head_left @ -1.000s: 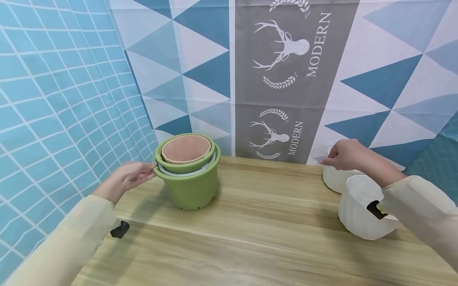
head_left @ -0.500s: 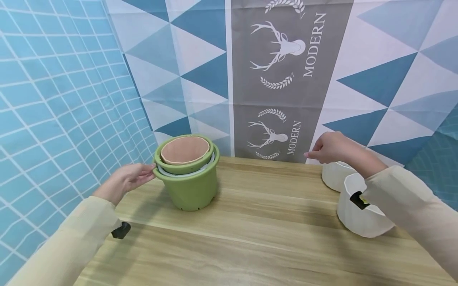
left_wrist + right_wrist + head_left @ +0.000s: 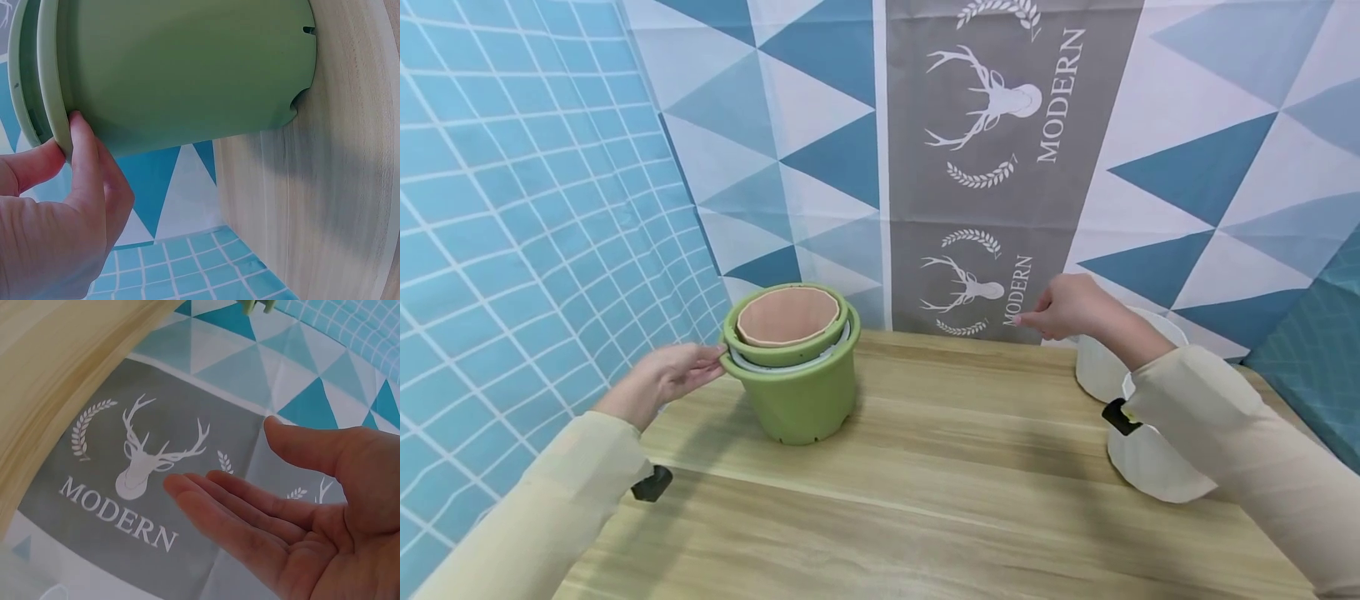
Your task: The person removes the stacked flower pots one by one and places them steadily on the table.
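While the left hand [image 3: 677, 372] pinched the rim of the green pot [image 3: 801, 404] near the back-left corner of the worktop [image 3: 925, 467], probably to steady its nested pots [image 3: 788, 314], the right hand [image 3: 1069, 307] hung empty, thumb and fingers [image 3: 234, 531] parted, near the back edge, beside two white pots [image 3: 1097, 371].

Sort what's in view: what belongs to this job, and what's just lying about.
In the job, apparently:
Left hand, gripping the large green pot by its rim
Smaller green pot, pale pot and peach pot, nested inside it
Right hand, holding nothing

Apparently lying about:
Rear white pot and front white pot; neither hand holds them
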### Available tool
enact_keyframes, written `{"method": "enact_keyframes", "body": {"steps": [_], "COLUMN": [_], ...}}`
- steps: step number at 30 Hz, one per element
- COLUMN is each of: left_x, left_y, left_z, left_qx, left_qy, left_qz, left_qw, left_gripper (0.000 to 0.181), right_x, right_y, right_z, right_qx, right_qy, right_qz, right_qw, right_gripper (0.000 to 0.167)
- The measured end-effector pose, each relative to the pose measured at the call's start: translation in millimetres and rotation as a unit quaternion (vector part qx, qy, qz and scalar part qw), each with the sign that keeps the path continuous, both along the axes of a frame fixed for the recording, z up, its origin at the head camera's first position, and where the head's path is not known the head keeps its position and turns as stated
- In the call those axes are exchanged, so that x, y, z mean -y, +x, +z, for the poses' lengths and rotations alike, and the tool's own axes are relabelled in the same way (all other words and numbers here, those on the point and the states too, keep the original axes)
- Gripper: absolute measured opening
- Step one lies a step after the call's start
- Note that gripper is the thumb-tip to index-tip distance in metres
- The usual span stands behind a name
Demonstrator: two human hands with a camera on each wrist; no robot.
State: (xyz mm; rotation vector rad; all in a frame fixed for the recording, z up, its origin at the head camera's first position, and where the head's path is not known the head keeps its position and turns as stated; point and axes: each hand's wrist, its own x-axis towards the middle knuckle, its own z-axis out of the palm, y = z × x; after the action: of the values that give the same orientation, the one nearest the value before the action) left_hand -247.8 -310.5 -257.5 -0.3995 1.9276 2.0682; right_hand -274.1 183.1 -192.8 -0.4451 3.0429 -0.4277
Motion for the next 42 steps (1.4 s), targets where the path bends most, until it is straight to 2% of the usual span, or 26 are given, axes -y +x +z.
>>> {"method": "enact_keyframes", "body": {"steps": [6, 11, 14, 21, 27, 34, 37, 42], "left_x": [0.6, 0.8, 0.3, 1.4, 3.2, 6.3, 5.7, 3.4], "left_y": [-1.5, -2.9, -3.3, -3.9, -5.1, -4.5, -4.6, -4.8], "left_z": [1.7, 0.4, -0.8, -0.6, 0.3, -3.1, -2.7, -1.9], "left_qx": [-0.002, -0.003, -0.003, -0.004, -0.005, -0.008, -0.008, -0.003], "left_qy": [0.006, 0.004, 0.008, 0.014, 0.017, 0.034, 0.026, 0.013], "left_qz": [-0.002, -0.005, -0.003, -0.008, -0.009, -0.013, -0.014, -0.013], "left_qw": [1.0000, 1.0000, 1.0000, 0.9999, 0.9998, 0.9993, 0.9995, 0.9998], "left_gripper": [0.008, 0.008, 0.008, 0.007, 0.006, 0.011, 0.009, 0.006], "right_x": [15, 28, 35, 50, 65, 81, 85, 91], "right_y": [-3.0, -6.0, -7.0, -6.9, -10.0, -15.7, -16.5, -17.3], "right_z": [1.4, -3.3, -4.4, -0.6, 3.1, 3.4, 3.8, 5.0], "right_qx": [0.012, 0.022, 0.015, 0.031, 0.027, 0.024, 0.026, 0.025], "right_qy": [-0.007, 0.017, 0.022, 0.003, -0.006, 0.003, 0.001, 0.011], "right_qz": [-0.001, 0.011, 0.017, 0.012, 0.032, 0.039, 0.036, 0.039], "right_qw": [0.9999, 0.9995, 0.9995, 0.9995, 0.9991, 0.9990, 0.9990, 0.9989], "right_gripper": [0.046, 0.042, 0.042, 0.045, 0.050, 0.036, 0.035, 0.048]}}
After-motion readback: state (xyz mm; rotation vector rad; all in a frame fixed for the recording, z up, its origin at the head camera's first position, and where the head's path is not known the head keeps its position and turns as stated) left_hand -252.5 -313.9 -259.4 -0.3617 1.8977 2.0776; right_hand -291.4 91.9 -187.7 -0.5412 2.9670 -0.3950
